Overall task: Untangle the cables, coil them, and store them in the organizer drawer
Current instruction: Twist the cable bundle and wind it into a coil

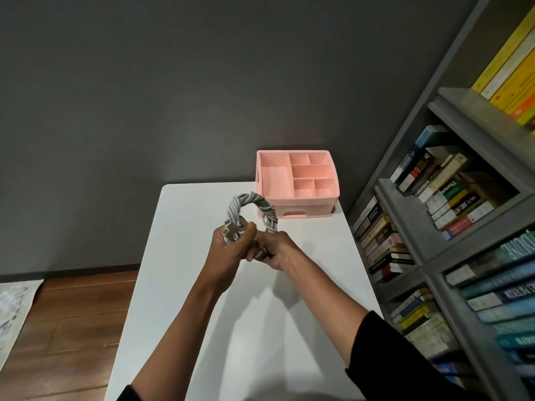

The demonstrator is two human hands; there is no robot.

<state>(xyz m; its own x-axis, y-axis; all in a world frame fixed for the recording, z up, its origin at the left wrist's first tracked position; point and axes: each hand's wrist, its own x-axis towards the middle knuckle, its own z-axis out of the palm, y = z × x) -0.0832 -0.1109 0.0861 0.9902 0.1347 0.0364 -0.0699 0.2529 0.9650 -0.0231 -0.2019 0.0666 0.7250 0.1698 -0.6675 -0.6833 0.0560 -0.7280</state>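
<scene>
head: cables (pixel 251 198) held over table (pixel 318 238) middle.

White table (pixel 185 299), pink compartmented organizer (pixel 298 198) standing at its far right corner

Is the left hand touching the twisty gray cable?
Touching. The head view shows the left hand gripping one end of the gray cable, its fingers curled round the strands with no gap.
</scene>
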